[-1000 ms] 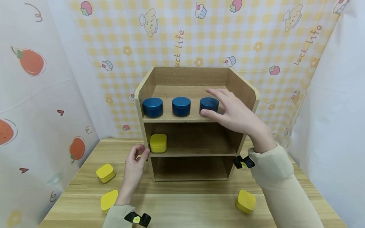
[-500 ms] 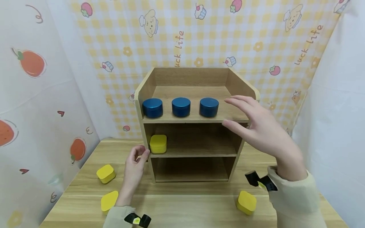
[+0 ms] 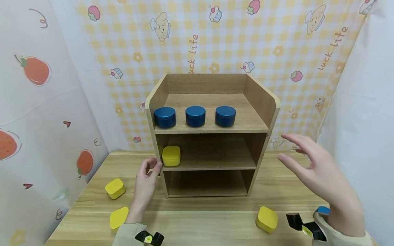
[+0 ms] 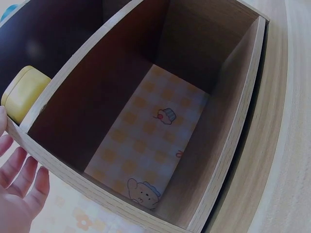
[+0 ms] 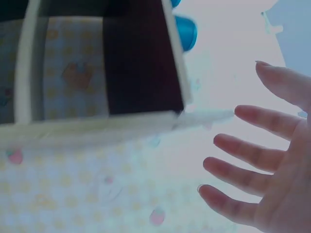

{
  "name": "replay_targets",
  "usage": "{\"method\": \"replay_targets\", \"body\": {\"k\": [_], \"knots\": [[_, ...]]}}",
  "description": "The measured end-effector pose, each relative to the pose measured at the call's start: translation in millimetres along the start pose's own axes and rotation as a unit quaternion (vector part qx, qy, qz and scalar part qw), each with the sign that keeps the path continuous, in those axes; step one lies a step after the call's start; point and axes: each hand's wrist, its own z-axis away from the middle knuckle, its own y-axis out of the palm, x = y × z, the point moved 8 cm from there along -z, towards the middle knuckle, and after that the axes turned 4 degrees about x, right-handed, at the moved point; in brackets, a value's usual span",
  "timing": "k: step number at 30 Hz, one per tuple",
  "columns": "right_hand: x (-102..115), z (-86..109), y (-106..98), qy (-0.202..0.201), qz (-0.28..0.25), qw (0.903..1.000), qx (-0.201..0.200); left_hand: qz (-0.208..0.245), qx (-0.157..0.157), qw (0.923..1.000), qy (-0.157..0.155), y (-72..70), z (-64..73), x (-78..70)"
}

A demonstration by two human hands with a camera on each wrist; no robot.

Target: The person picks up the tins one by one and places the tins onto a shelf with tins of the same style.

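A three-tier wooden shelf stands on the table. My left hand holds its left side panel, thumb at the front edge and fingers along the outside. Just inside that panel, on the middle tier, sits a yellow rounded-square tin; the left wrist view shows the thumb close to this tin. Three round blue tins line the front of the top tier. My right hand is in the air right of the shelf, fingers spread and holding nothing. In the right wrist view, the right hand is apart from the shelf.
Two yellow tins lie left of my left forearm, the nearer tin partly behind it. Another yellow tin lies at the front right. A blue object shows partly behind my right wrist. Patterned cloth hangs behind the shelf.
My right hand has moved from the rightmost blue tin on the top tier rightward and down, leaving that tin in place. My left hand stays at the shelf's side.
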Motion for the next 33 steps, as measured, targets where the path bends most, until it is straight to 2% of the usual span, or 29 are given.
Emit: {"method": "replay_targets", "body": {"k": [5,10,14,18,21,25,29,33], "knots": [[-39.7,28.3,5.7,0.072,-0.011,0.9973,0.013,-0.004,-0.001,1.0000,0.000,-0.4,0.3,0.9],[-85.6,59.0,13.9,0.151,0.006,0.9875,0.043,-0.005,-0.005,1.0000,-0.004,-2.8,1.4,2.8],[-118.0,83.7,21.4,0.223,0.012,0.9717,0.078,-0.003,-0.009,0.9999,-0.006,-4.9,3.4,3.1],[-144.3,107.5,29.0,0.292,0.004,0.9491,0.119,-0.002,-0.009,1.0000,-0.004,-4.8,4.6,2.5],[-161.0,120.4,32.9,0.311,0.012,0.9396,0.143,0.000,-0.006,1.0000,-0.004,-4.1,5.3,2.1],[-178.3,133.3,35.6,0.310,0.041,0.9353,0.166,-0.001,-0.003,1.0000,-0.006,-3.5,6.1,1.4],[-195.9,147.0,39.2,0.337,0.044,0.9200,0.195,-0.001,-0.003,1.0000,-0.003,-3.3,5.9,0.4],[-217.1,164.8,41.5,0.378,0.021,0.8986,0.222,-0.002,-0.004,1.0000,0.000,-3.0,5.1,0.3]]}}
